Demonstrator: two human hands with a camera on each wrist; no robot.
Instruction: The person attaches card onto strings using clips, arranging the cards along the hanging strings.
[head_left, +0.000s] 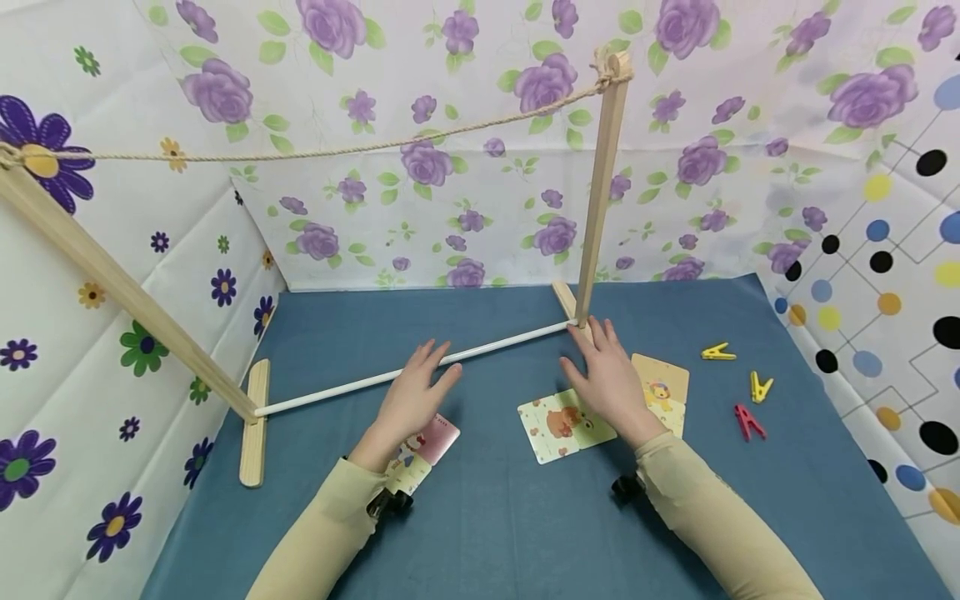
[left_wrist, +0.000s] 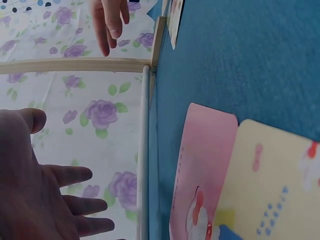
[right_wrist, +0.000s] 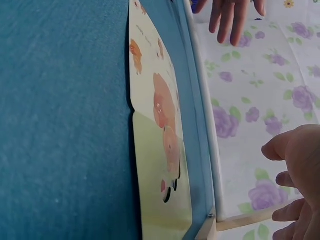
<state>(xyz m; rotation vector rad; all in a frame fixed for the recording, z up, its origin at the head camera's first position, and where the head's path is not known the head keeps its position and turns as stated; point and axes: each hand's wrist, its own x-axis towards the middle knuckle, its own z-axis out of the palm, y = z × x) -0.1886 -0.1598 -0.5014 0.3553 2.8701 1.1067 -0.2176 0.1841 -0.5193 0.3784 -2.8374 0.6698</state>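
Observation:
In the head view my left hand [head_left: 411,398] hovers with spread fingers above a pink-and-cream card [head_left: 438,437], partly covering it. My right hand [head_left: 609,382], fingers also extended, is over the table between a green-and-cream bear card [head_left: 558,427] and an orange-and-yellow card [head_left: 666,382]. Its fingertips appear near the foot of the right wooden post [head_left: 602,192]; whether they touch cannot be told. Neither hand holds anything. The left wrist view shows the pink-and-cream card [left_wrist: 207,155] lying flat below the left hand [left_wrist: 40,190]; the right wrist view shows the bear card [right_wrist: 165,135].
A twine line [head_left: 360,152] sags between the left post [head_left: 127,287] and the right post. A white rod [head_left: 330,392] joins their feet low down. Two yellow clothespins [head_left: 718,352] and a red clothespin [head_left: 748,422] lie at right on the blue cloth [head_left: 510,533]. Patterned sheets surround the table.

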